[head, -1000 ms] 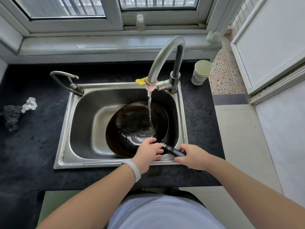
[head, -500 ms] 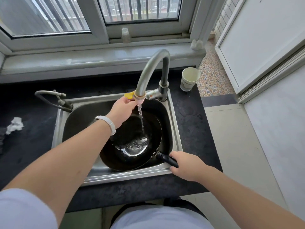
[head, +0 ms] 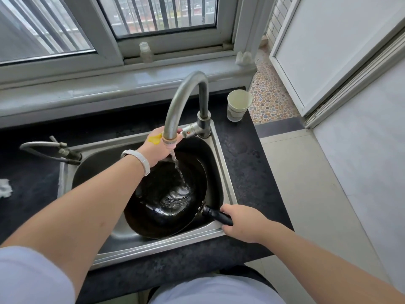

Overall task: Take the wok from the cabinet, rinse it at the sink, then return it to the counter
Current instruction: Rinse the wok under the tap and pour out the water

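Wok (head: 166,207) in sink (head: 225,189) — under faucet (head: 186,95), cup (head: 238,105) behind-right.

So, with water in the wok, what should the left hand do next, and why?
Probably turn the yellow tap handle to shut the water: the left hand is on it, the wok holds pooled water, and the right hand grips its handle.

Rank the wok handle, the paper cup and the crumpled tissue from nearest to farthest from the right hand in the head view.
1. Wok handle: gripped by the right hand at the sink's front right corner.
2. Paper cup: behind the tap, back right of the counter.
3. Crumpled tissue: far left edge of the counter.
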The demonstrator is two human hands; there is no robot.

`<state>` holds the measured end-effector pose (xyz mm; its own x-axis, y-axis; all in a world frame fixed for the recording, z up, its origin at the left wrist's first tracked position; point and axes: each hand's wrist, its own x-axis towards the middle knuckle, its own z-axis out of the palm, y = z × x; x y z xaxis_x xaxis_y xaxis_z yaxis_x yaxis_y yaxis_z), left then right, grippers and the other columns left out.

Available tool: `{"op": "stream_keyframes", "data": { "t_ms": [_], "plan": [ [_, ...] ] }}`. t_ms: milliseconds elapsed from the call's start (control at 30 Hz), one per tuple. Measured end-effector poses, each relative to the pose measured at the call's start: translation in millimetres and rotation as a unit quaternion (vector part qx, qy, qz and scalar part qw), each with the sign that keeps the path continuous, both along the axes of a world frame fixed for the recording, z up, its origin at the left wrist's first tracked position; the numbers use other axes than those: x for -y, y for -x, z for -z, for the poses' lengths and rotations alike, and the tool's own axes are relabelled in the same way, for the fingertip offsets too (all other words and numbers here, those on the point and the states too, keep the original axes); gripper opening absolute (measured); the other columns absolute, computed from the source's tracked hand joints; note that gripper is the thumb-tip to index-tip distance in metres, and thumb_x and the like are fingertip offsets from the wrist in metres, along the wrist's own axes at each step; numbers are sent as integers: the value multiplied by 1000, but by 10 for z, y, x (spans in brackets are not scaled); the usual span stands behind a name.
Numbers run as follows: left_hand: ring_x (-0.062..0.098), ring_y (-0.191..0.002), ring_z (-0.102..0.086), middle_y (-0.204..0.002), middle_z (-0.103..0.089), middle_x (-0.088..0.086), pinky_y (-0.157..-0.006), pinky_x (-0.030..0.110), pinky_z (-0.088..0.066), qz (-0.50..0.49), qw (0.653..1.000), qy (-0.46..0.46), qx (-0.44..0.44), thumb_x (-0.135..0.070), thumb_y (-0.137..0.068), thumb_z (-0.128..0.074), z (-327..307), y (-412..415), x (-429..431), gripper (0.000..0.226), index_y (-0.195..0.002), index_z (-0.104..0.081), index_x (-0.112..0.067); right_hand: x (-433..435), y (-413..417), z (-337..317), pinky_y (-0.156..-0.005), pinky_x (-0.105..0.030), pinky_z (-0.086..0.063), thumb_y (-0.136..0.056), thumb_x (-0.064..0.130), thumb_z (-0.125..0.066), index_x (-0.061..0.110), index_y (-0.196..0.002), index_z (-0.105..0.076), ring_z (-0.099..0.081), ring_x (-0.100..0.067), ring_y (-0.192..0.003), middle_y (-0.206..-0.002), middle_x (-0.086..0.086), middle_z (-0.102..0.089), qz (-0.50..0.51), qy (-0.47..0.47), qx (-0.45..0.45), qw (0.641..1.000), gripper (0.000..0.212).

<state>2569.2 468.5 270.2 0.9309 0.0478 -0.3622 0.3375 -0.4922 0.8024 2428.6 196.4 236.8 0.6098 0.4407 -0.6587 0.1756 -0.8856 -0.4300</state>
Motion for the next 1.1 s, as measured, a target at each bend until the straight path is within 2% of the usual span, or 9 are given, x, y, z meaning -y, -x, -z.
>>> {"op": "stream_keyframes", "data": {
  "t_ms": [133,367,500,600,700,833,933,1000,1100],
  "plan": [
    [14,-94,-62,-97,-65,-8,-88,34,-52,13,999,-17,40,-29,-92,-68,34,-56,-23,10,-101,-67,-33,10,-8,-3,-80,-39,-53,-91,39,-58,26,-116,-55,-62,-21,-88,-101,3,-64,7,-7,-5,1000,29],
    [2,-82,-60,-89,-66,-12,-70,11,-42,32,996,-42,68,-28,-89,-72,106,-163,-33,10,-98,-69,-28,54,-25,-7,-76,-35,-53,-88,35,-62,27,-114,-59,-63,-18,-84,-96,5,-67,33,-38,-26,998,27],
    [9,-79,-63,-87,-70,-7,-74,23,-49,37,995,-49,72,-32,-83,-78,147,-268,-14,8,-85,-71,-34,82,-40,3,-78,-35,-55,-87,35,-63,32,-121,-58,-63,-15,-84,-98,9,-66,42,-49,-40,997,34],
    [1,-75,-63,-82,-67,-15,-76,23,-51,46,994,-56,80,-31,-82,-79,163,-304,2,17,-78,-66,-41,75,-37,11,-78,-34,-55,-87,34,-63,33,-123,-58,-63,-14,-84,-98,10,-66,46,-54,-40,997,36],
    [0,-75,-61,-83,-66,-16,-74,21,-47,46,995,-51,78,-32,-83,-78,154,-286,12,16,-79,-66,-41,75,-39,17,-78,-35,-56,-86,35,-64,33,-122,-59,-65,-16,-84,-100,8,-68,62,-58,-51,995,37],
    [3,-86,-64,-92,-66,-16,-88,36,-55,13,996,-38,80,-40,-84,-73,160,-175,21,11,-87,-63,-44,88,-61,32,-69,-26,-51,-85,33,-67,34,-120,-60,-63,-12,-76,-94,10,-66,90,-66,-72,991,35],
    [20,-96,-65,-104,-68,2,-89,41,-55,-15,999,-31,16,-40,-90,-65,131,129,35,26,-111,-63,-24,94,-79,24,-66,-21,-48,-85,31,-68,33,-121,-60,-61,-10,-73,-93,10,-64,105,-77,-92,987,37],
    [24,-98,-66,-102,-69,3,-83,38,-54,-48,997,-18,-50,-36,-95,-60,204,424,19,29,-120,-60,-21,99,-88,18,-66,-21,-48,-86,30,-69,32,-122,-60,-60,-9,-73,-95,10,-63,104,-79,-103,986,38],
    [17,-95,-66,-103,-69,0,-70,25,-48,-80,992,-13,-99,-37,-94,-60,355,850,32,24,-116,-60,-27,107,-93,31,-68,-26,-52,-85,31,-70,32,-126,-58,-63,-12,-76,-96,12,-62,106,-74,-110,986,42]
  ]
}}
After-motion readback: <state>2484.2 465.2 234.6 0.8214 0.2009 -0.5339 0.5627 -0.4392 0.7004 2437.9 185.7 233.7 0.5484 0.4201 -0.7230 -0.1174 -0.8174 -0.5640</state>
